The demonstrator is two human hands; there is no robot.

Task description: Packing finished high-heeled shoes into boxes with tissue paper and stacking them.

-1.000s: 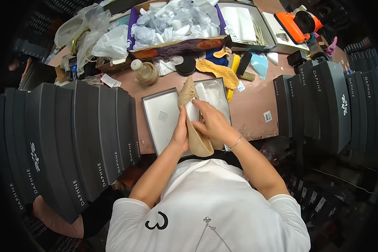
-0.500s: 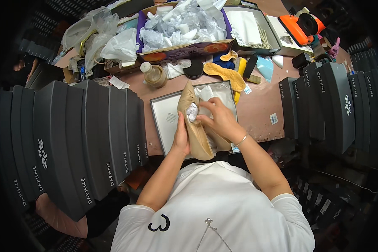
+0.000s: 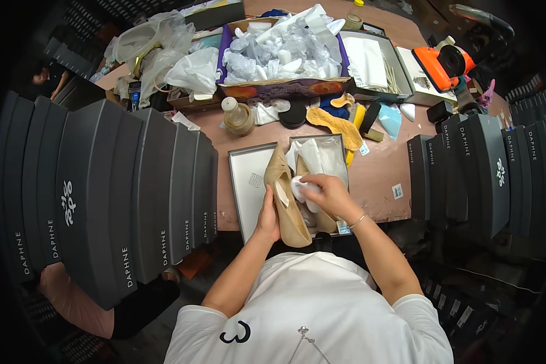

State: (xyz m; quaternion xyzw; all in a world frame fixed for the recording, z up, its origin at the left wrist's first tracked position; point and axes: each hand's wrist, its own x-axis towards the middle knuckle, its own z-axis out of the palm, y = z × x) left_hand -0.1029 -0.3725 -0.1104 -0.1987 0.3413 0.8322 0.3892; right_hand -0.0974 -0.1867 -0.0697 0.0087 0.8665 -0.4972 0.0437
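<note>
shoe point(image 3: 292, 225), beige, is grasped along its side by the left hand point(image 3: 269, 215), pleated end pointing away from the body. right hand point(image 3: 330, 195) pinches a white wad point(image 3: 297, 189) just beside the shoe's opening. a white piece point(image 3: 282, 195) shows inside, between the hands. second shoe point(image 3: 326, 223) lies beneath the right hand, in the box point(image 3: 244, 162). assessment: left grip should hold firm without squeezing the opening narrow; wad is best kept compact in the fingertips, clear of the rim, so nothing snags or scuffs.
</note>
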